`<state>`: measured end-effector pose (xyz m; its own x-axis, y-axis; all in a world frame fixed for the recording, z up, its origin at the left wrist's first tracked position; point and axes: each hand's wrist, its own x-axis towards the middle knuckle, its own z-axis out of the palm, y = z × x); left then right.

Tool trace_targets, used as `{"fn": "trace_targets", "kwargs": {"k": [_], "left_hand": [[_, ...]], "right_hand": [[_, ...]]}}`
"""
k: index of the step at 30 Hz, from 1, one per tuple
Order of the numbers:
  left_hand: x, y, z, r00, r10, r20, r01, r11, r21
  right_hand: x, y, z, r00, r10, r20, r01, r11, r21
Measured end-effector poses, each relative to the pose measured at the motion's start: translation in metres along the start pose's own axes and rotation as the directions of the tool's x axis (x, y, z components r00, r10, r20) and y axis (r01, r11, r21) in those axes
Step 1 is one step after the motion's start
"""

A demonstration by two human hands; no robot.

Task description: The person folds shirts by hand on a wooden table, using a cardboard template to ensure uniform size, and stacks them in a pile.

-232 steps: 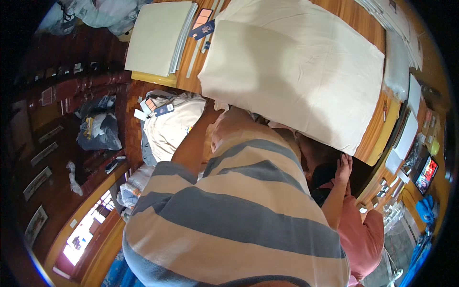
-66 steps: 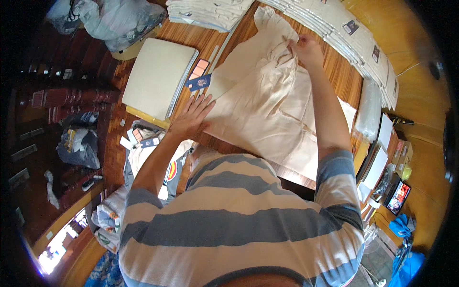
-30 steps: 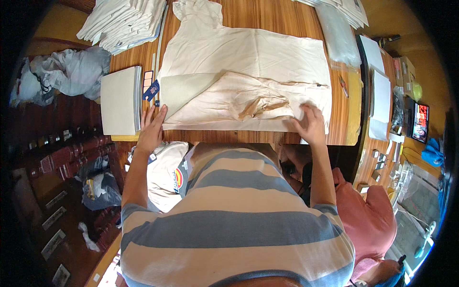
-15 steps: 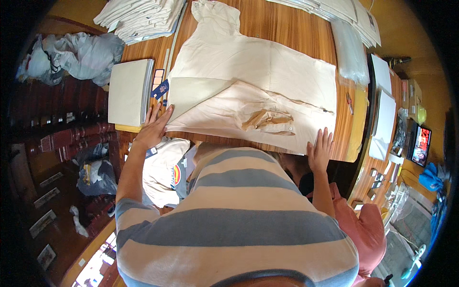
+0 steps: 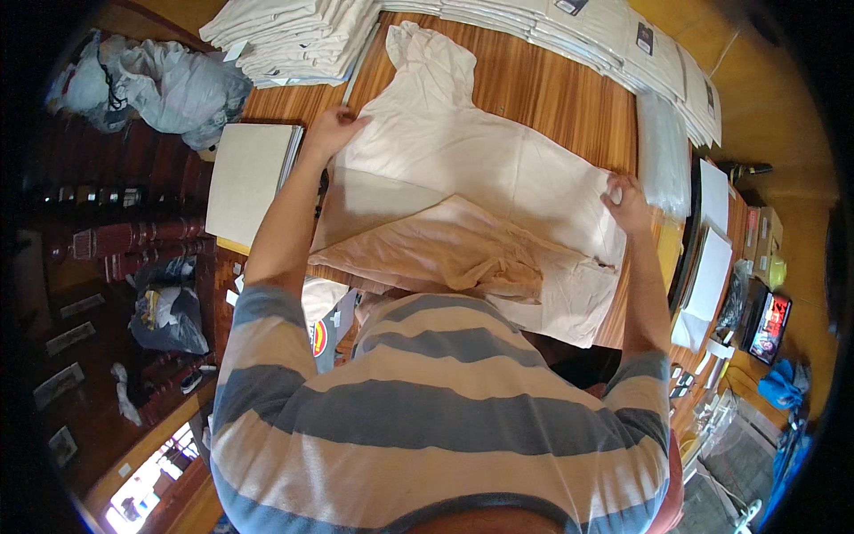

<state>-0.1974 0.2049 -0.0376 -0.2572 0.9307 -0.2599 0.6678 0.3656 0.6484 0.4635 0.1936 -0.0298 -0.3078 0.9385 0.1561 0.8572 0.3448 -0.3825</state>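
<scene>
A cream shirt lies spread on the wood-grain table, one sleeve pointing to the far side. Its near part is folded back in a loose, creased flap, and the lower edge hangs at the table's front, against my striped top. My left hand is closed on the shirt's far left edge, below the sleeve. At the right edge, my right hand pinches the cloth at the far corner, fingers bent together. Beside my left forearm rests a stack of cream boards.
Folded cream shirts are piled at the far left. Shirts in clear packaging line the far right, beside a stack of clear plastic bags. White sheets and a lit screen stand farther right. Bagged goods sit left.
Both hands have moved away from the near edge to the shirt's far corners and closed on the cloth, where before they lay flat. The near flap has shifted and sags more.
</scene>
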Motion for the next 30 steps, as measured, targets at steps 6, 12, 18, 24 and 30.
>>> {"fn": "trace_targets", "kwargs": {"k": [6, 12, 18, 24, 30], "left_hand": [[0.041, 0.052, -0.01, 0.807, -0.219, 0.548, 0.098, 0.966, 0.241], [-0.012, 0.014, -0.064, 0.866, -0.007, 0.499, 0.046, 0.997, -0.067], [-0.108, -0.06, -0.084, 0.815, 0.201, 0.544, -0.054, 0.96, -0.273], [-0.164, -0.078, -0.056, 0.786, 0.013, 0.618, -0.084, 0.993, 0.087], [-0.194, 0.065, 0.0, 0.708, 0.517, 0.481, -0.66, 0.727, 0.19]], "right_hand": [[0.044, 0.014, -0.021, 0.704, 0.36, 0.612, -0.383, 0.918, -0.099], [-0.033, -0.009, -0.062, 0.831, 0.227, 0.508, -0.194, 0.974, -0.116], [-0.177, -0.055, -0.085, 0.878, 0.166, 0.449, -0.1, 0.981, -0.168], [-0.242, -0.086, -0.039, 0.877, 0.288, 0.383, -0.146, 0.921, -0.36], [-0.255, -0.101, -0.035, 0.913, 0.273, 0.304, -0.154, 0.919, -0.363]]}}
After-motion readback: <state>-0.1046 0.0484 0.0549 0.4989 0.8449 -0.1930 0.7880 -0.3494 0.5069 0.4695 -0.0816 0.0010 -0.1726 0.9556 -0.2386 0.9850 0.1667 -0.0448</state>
